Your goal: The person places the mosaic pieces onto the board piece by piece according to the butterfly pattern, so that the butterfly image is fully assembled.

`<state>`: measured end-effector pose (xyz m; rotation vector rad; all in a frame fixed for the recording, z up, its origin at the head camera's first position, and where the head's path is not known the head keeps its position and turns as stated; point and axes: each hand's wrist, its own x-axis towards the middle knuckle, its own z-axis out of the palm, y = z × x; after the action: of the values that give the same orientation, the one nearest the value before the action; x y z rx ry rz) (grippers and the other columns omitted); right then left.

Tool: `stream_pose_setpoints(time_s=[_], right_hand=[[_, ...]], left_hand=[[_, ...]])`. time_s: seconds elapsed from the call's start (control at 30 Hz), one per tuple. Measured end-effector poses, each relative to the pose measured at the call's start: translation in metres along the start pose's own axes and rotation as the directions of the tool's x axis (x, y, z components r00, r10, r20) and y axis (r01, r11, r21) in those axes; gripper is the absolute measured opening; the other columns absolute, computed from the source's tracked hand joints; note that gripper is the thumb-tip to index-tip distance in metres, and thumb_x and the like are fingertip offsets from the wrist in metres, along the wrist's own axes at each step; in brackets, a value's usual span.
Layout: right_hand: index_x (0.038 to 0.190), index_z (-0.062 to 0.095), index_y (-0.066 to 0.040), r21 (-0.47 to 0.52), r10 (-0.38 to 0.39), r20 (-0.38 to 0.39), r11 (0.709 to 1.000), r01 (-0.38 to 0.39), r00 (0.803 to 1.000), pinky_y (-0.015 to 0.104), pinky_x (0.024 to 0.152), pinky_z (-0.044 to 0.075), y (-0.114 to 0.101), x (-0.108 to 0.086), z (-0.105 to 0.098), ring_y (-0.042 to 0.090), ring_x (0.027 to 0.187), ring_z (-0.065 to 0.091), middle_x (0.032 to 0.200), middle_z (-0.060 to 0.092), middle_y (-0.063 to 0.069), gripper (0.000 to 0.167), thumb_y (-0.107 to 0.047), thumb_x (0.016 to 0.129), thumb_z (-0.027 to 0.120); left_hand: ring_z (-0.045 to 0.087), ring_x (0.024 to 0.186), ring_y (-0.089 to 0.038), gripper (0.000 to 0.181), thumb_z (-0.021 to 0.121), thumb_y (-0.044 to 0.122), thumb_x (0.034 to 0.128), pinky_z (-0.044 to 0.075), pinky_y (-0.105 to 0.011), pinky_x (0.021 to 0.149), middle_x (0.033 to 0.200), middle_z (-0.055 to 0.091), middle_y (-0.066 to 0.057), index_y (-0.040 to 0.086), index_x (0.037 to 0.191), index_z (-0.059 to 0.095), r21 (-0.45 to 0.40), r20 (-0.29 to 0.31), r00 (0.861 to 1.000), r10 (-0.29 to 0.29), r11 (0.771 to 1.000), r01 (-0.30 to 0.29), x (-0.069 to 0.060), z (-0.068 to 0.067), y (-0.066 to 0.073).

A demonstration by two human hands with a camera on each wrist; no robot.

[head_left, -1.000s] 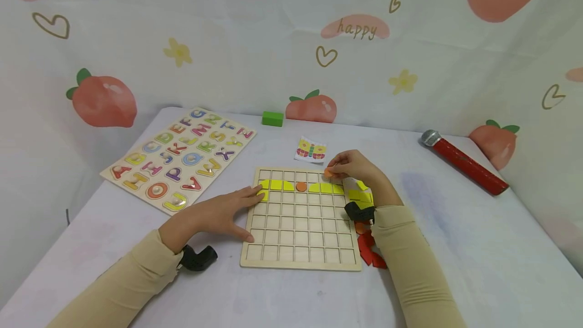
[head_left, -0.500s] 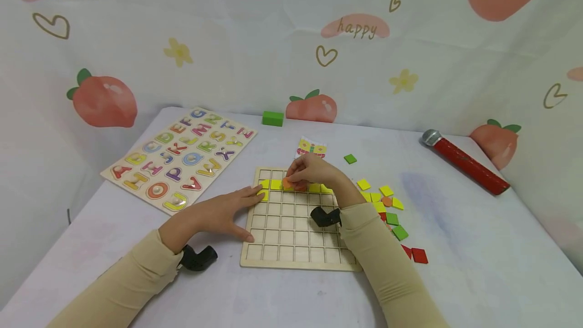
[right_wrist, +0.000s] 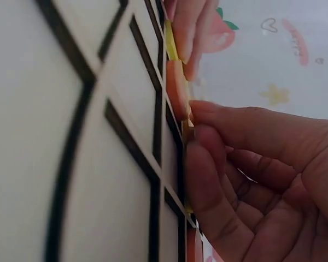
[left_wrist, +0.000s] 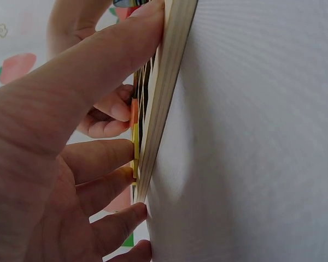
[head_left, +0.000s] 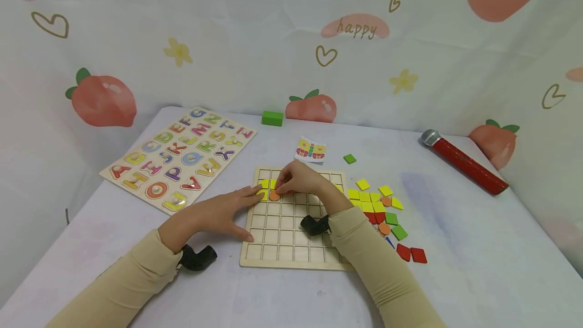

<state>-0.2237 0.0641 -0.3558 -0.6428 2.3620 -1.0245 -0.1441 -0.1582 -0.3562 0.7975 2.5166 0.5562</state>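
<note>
Nearby lie an alphabet puzzle (head_left: 174,138) and a microphone (head_left: 469,165); the right hand (head_left: 299,177), bent at an orange disc (head_left: 274,196), pinch unclear, partly hides the grid board (head_left: 286,223); the left hand (head_left: 225,209) rests spread.

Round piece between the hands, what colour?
The round piece is orange, clearest in the head view.

A flat orange disc (head_left: 275,195) sits on the pale wooden grid board (head_left: 286,253), just beside yellow tiles (head_left: 265,183).

Left grip (head_left: 223,211) spreads (thumb apart), right grip (head_left: 300,178) curls.
</note>
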Motion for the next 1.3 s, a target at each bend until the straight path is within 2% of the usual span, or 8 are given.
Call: stream_pose_setpoints(time_s=[0.23, 0.43, 0.57, 0.73, 0.8, 1.03, 1.27, 1.3], right_hand=[[0.082, 0.069, -0.001, -0.052, 0.016, -0.014, 0.999, -0.016, 1.000, 0.017, 0.057, 0.045, -0.007, -0.001, 0.003, 0.007, 0.060, 0.051, 0.070, 0.063, 0.001, 0.008, -0.008, 0.080, 0.072], [0.084, 0.069, -0.003, -0.058, -0.012, -0.022, 0.998, 0.011, 1.000, 0.018, 0.060, 0.045, -0.007, -0.006, -0.003, 0.008, 0.064, 0.052, 0.074, 0.064, 0.001, 0.011, -0.013, 0.079, 0.073], [0.086, 0.070, -0.005, 0.003, -0.004, -0.038, 1.000, 0.004, 0.999, 0.021, 0.062, 0.048, 0.003, -0.015, -0.015, 0.010, 0.065, 0.055, 0.077, 0.066, 0.003, 0.011, -0.015, 0.082, 0.071], [0.094, 0.069, -0.001, 0.131, 0.057, -0.093, 0.990, -0.045, 0.994, 0.029, 0.073, 0.056, 0.024, -0.035, -0.039, 0.015, 0.071, 0.063, 0.086, 0.069, 0.008, 0.017, -0.014, 0.084, 0.069], [0.098, 0.068, 0.000, 0.161, 0.094, -0.125, 0.984, -0.074, 0.988, 0.030, 0.077, 0.056, 0.034, -0.045, -0.048, 0.016, 0.075, 0.064, 0.091, 0.069, 0.009, 0.020, -0.015, 0.085, 0.068], [0.108, 0.067, 0.000, 0.172, 0.202, -0.194, 0.970, -0.170, 0.960, 0.032, 0.083, 0.054, 0.066, -0.071, -0.075, 0.017, 0.083, 0.065, 0.104, 0.068, 0.011, 0.030, -0.021, 0.087, 0.066], [0.115, 0.064, -0.003, 0.155, 0.315, -0.249, 0.946, -0.283, 0.916, 0.032, 0.088, 0.051, 0.095, -0.088, -0.095, 0.015, 0.084, 0.063, 0.112, 0.065, 0.012, 0.036, -0.027, 0.088, 0.064], [0.116, 0.063, -0.002, 0.151, 0.316, -0.253, 0.946, -0.286, 0.914, 0.033, 0.088, 0.051, 0.098, -0.090, -0.096, 0.016, 0.084, 0.062, 0.112, 0.065, 0.013, 0.037, -0.027, 0.089, 0.063]], left_hand=[[0.014, 0.145, -0.029, 0.096, 0.073, 0.053, 0.0718, 0.023, -0.048, 0.114, 0.157, 0.015, -0.003, 0.012, 0.147, 0.030, 0.009, -0.003, 1.000, 0.007, 1.000, -0.007, 0.000, 0.001, 0.000], [0.013, 0.145, -0.028, 0.095, 0.073, 0.053, 0.0720, 0.022, -0.047, 0.114, 0.158, 0.014, -0.003, 0.012, 0.147, 0.030, 0.011, -0.003, 1.000, 0.013, 1.000, -0.013, 0.001, 0.000, 0.001], [0.013, 0.145, -0.028, 0.097, 0.073, 0.054, 0.0713, 0.022, -0.048, 0.115, 0.158, 0.013, -0.003, 0.012, 0.147, 0.030, 0.004, 0.000, 1.000, 0.001, 1.000, -0.001, 0.002, 0.001, 0.000], [0.013, 0.145, -0.028, 0.097, 0.074, 0.053, 0.0706, 0.022, -0.048, 0.115, 0.158, 0.012, -0.002, 0.013, 0.147, 0.029, 0.001, -0.001, 1.000, -0.013, 1.000, 0.013, 0.001, 0.002, 0.000], [0.013, 0.145, -0.028, 0.097, 0.074, 0.053, 0.0704, 0.022, -0.048, 0.115, 0.158, 0.013, -0.002, 0.012, 0.147, 0.030, 0.004, -0.006, 1.000, -0.010, 1.000, 0.010, 0.001, 0.003, 0.000], [0.013, 0.145, -0.027, 0.097, 0.074, 0.054, 0.0703, 0.022, -0.047, 0.114, 0.158, 0.013, -0.001, 0.013, 0.147, 0.030, 0.003, -0.015, 1.000, -0.008, 1.000, 0.008, 0.001, 0.004, -0.002], [0.013, 0.145, -0.027, 0.097, 0.074, 0.054, 0.0701, 0.022, -0.047, 0.115, 0.158, 0.013, 0.000, 0.014, 0.147, 0.031, 0.005, -0.015, 1.000, -0.011, 1.000, 0.011, 0.001, 0.004, -0.001], [0.013, 0.145, -0.027, 0.097, 0.074, 0.054, 0.0702, 0.022, -0.047, 0.115, 0.158, 0.013, 0.000, 0.014, 0.147, 0.031, 0.003, -0.014, 1.000, -0.010, 1.000, 0.010, 0.001, 0.004, -0.001]])
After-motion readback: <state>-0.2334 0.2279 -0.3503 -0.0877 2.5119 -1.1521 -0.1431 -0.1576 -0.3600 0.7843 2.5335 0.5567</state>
